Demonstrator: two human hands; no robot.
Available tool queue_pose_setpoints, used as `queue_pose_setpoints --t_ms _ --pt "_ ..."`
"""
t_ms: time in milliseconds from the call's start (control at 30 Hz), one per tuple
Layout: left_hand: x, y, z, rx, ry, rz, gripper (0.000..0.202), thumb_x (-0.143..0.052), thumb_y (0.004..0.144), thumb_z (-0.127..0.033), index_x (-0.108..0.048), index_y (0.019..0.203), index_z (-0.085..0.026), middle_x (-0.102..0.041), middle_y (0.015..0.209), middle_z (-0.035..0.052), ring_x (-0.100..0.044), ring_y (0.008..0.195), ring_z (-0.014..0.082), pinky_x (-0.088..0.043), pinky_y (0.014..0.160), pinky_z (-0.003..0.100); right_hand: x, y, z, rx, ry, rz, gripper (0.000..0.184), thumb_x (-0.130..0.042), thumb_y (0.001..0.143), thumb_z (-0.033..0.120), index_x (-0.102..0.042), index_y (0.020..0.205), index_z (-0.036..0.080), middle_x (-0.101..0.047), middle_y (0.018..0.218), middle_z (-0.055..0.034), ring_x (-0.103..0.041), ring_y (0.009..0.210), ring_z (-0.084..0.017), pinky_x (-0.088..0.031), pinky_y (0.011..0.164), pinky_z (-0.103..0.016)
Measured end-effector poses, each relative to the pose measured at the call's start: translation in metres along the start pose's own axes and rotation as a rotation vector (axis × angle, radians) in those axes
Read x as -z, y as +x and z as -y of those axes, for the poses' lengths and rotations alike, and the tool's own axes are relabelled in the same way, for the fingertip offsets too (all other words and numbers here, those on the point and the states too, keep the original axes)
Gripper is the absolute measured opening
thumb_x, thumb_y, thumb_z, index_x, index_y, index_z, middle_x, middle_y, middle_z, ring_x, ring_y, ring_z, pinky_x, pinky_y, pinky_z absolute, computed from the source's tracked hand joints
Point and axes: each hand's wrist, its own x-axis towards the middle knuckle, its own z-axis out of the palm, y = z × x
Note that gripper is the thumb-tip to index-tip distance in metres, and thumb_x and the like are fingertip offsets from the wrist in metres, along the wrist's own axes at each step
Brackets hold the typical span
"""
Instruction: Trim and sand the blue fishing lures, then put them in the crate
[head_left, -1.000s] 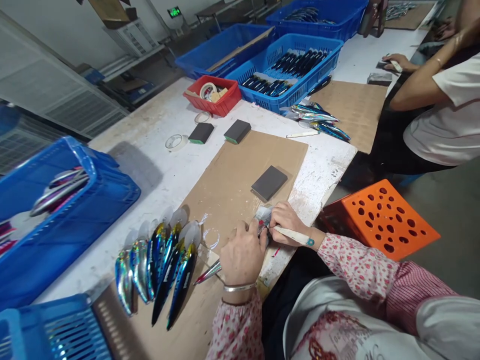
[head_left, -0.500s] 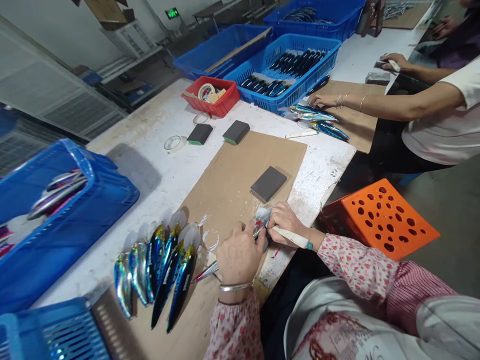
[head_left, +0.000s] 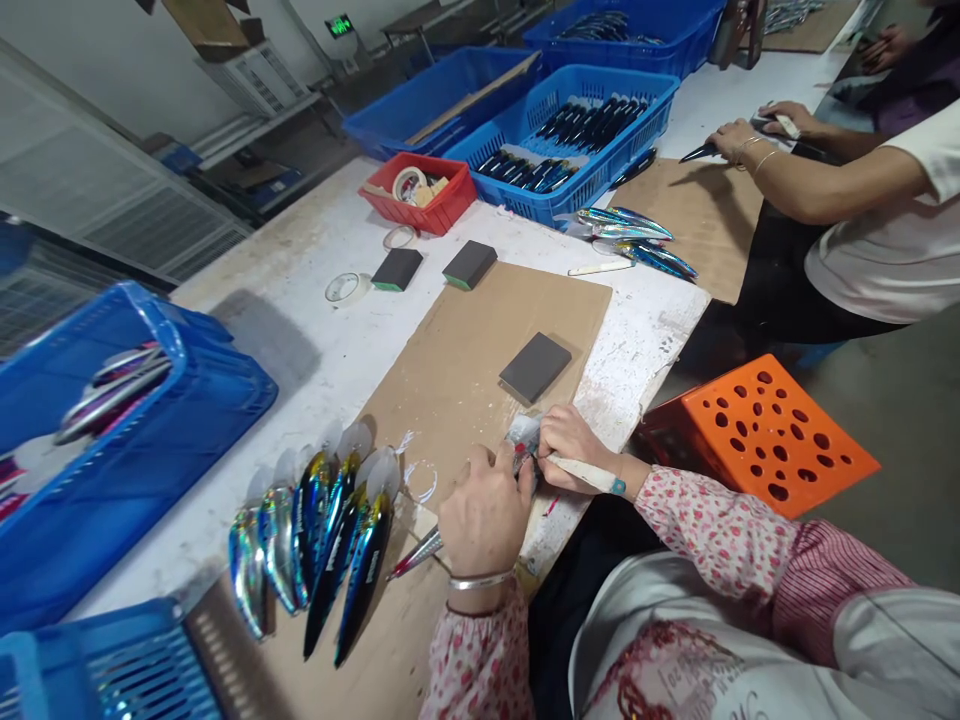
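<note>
My left hand point(head_left: 484, 515) is closed around a fishing lure point(head_left: 417, 553), whose silvery tail with a red tip sticks out to the left. Its clear-lipped front end is mostly covered by my fingers. Just to the right, my right hand point(head_left: 574, 448) grips a tool with a white handle point(head_left: 589, 474); its working end is hidden at the lure. Both hands meet over the near edge of a cardboard sheet point(head_left: 480, 350). Several blue and silver lures point(head_left: 364, 570) with clear lips lie side by side left of my left hand.
A dark sanding block point(head_left: 535, 367) lies beyond my hands. Tape point(head_left: 345, 288) and a red bin point(head_left: 442, 208) sit farther back. Blue crates point(head_left: 217, 370) flank the left side; a blue basket point(head_left: 540, 205) holds lures. At right are an orange stool point(head_left: 780, 430) and a co-worker's arm point(head_left: 832, 185).
My left hand has shifted slightly right, and the lure's tail has turned a little. The co-worker's hand has moved right, away from the pile, with a dark lure in it.
</note>
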Motion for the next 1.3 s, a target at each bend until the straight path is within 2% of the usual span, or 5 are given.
queue_pose_setpoints --t_ms 167,367,800,967,1300 --pt "0.000 -0.002 -0.002 0.006 0.026 0.000 0.039 -0.029 0.093 -0.044 -0.060 0.104 -0.024 -0.058 0.089 0.0068 -0.060 0.079 0.0216 -0.033 0.057 0.030 0.001 0.000 0.000 0.006 0.087 -0.039 0.015 -0.044 0.079 0.020 -0.034 0.068 0.022 -0.044 0.062 0.0010 -0.041 0.065 -0.017 -0.034 0.070 -0.034" --pt "-0.002 -0.001 0.000 0.013 0.017 -0.013 0.037 -0.030 0.093 -0.045 -0.060 0.102 -0.024 -0.058 0.089 0.0059 -0.060 0.077 0.0211 -0.032 0.056 0.029 0.000 0.002 0.001 0.005 0.051 -0.055 0.013 -0.044 0.079 0.020 -0.036 0.069 0.022 -0.046 0.064 0.0003 -0.042 0.067 -0.017 -0.035 0.070 -0.033" --pt "0.004 -0.002 -0.005 0.015 0.016 0.040 0.037 -0.030 0.093 -0.042 -0.060 0.104 -0.022 -0.058 0.091 0.0081 -0.059 0.081 0.0217 -0.036 0.062 0.029 -0.001 -0.001 0.000 -0.029 0.035 0.027 0.017 -0.045 0.077 0.023 -0.033 0.066 0.021 -0.043 0.061 0.0002 -0.041 0.067 -0.018 -0.035 0.071 -0.036" --pt "0.003 -0.003 -0.005 0.027 0.025 0.003 0.036 -0.031 0.093 -0.041 -0.060 0.103 -0.023 -0.058 0.091 0.0074 -0.059 0.079 0.0216 -0.035 0.059 0.029 0.001 0.000 0.000 -0.011 0.083 -0.018 0.016 -0.044 0.080 0.022 -0.034 0.068 0.022 -0.046 0.063 0.0003 -0.043 0.067 -0.017 -0.036 0.071 -0.035" --pt "0.009 -0.001 -0.006 0.034 0.000 0.073 0.037 -0.032 0.093 -0.041 -0.061 0.105 -0.023 -0.059 0.093 0.0087 -0.060 0.080 0.0224 -0.035 0.059 0.029 -0.002 -0.001 -0.001 -0.029 0.007 0.028 0.017 -0.046 0.076 0.021 -0.031 0.067 0.022 -0.043 0.063 0.0005 -0.041 0.067 -0.018 -0.034 0.072 -0.035"
